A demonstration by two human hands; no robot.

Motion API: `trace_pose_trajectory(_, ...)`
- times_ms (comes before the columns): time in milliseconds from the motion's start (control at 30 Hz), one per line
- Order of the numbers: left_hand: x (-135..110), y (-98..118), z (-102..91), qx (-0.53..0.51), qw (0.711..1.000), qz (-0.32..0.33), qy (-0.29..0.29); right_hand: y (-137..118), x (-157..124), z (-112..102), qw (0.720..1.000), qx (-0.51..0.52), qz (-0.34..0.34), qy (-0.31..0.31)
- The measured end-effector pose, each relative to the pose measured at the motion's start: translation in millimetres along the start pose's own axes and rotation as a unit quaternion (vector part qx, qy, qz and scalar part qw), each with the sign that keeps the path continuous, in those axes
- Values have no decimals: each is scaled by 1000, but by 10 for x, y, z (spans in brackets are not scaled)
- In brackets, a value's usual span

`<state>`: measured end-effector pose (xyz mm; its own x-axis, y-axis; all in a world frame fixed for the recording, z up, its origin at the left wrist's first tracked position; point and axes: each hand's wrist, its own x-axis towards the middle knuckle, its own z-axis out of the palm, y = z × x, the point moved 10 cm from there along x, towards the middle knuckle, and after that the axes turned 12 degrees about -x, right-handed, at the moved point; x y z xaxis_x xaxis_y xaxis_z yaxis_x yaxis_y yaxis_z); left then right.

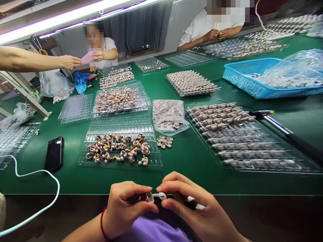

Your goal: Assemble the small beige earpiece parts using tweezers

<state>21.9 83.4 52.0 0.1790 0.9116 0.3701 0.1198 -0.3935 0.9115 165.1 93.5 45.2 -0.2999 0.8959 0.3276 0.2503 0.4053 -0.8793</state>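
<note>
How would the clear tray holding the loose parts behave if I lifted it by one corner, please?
The clear tray looks thin and moulded, so it would probably flex and sag. The loose parts lie heaped across its pockets, so they would likely slide off. It seems light enough to skid on the table.

No legible text, label, brand, number or sign found. Checked phone: face dark, blank. Checked clear tray, blue basket, plastic bag: no print resolvable. Checked small earpiece part pinched at the near table edge: too small to tell any marking.
</note>
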Motion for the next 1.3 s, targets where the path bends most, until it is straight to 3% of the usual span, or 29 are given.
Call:
trace_pose_trajectory(267,-13,129,-6,46,997,65,2,-31,2,24,1000,-11,-21,3)
trace_pose_trajectory(500,-24,112,-9,33,997,71,5,-46,11,44,999,-32,-33,5)
trace_pose_trajectory(633,-37,-190,-7,-105,992,-66,3,-106,-2,47,995,-64,-71,16)
trace_pose_trajectory(733,-107,-468,109,-293,934,-204,-24,-141,-9,51,991,-85,-98,22)
trace_pose_trajectory(800,-145,-549,195,-380,887,-258,-46,-146,-5,54,990,-91,-106,24)
trace_pose_trajectory(867,-156,-584,230,-409,866,-282,-55,-145,-2,55,989,-94,-111,26)
trace_pose_trajectory(1100,-82,-538,125,-302,923,-239,-9,-173,-14,57,985,-110,-128,39)
trace_pose_trajectory(1300,-71,-461,-30,-195,966,-165,32,-100,-32,-16,985,-123,-73,94)
